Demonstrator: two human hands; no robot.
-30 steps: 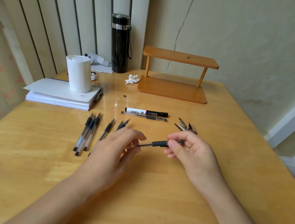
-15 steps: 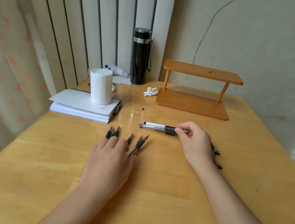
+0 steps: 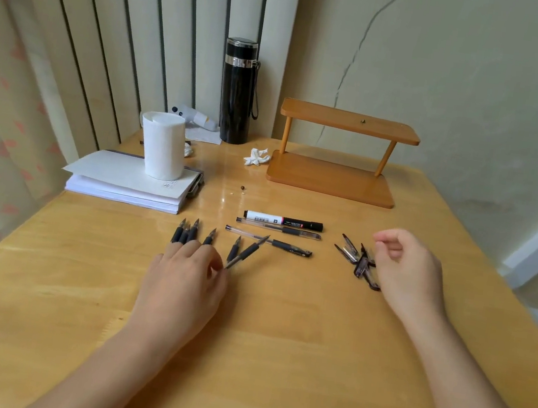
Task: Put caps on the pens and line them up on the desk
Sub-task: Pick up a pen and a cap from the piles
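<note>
Three capped pens lie in a row mid-desk: a black-and-white marker (image 3: 282, 221), a clear pen (image 3: 278, 229) and a clear pen with a black grip (image 3: 269, 241). Several uncapped black-grip pens (image 3: 187, 232) point away from me at the left. My left hand (image 3: 185, 282) lies over their lower ends, thumb and forefinger pinching the end of the rightmost, slanted uncapped pen (image 3: 247, 252). My right hand (image 3: 403, 271) hovers with loosely curled, empty fingers beside a small pile of loose caps (image 3: 358, 259).
A paper roll (image 3: 164, 146) stands on a white paper stack (image 3: 125, 180) at the back left. A black flask (image 3: 237, 90) and a small wooden shelf (image 3: 333, 181) stand at the back, with a crumpled tissue (image 3: 257, 157) between them. The desk edge drops off at the right.
My right hand laid the newly capped pen below the other two, let go and moved right to the caps. My left hand went down onto the uncapped pens.
</note>
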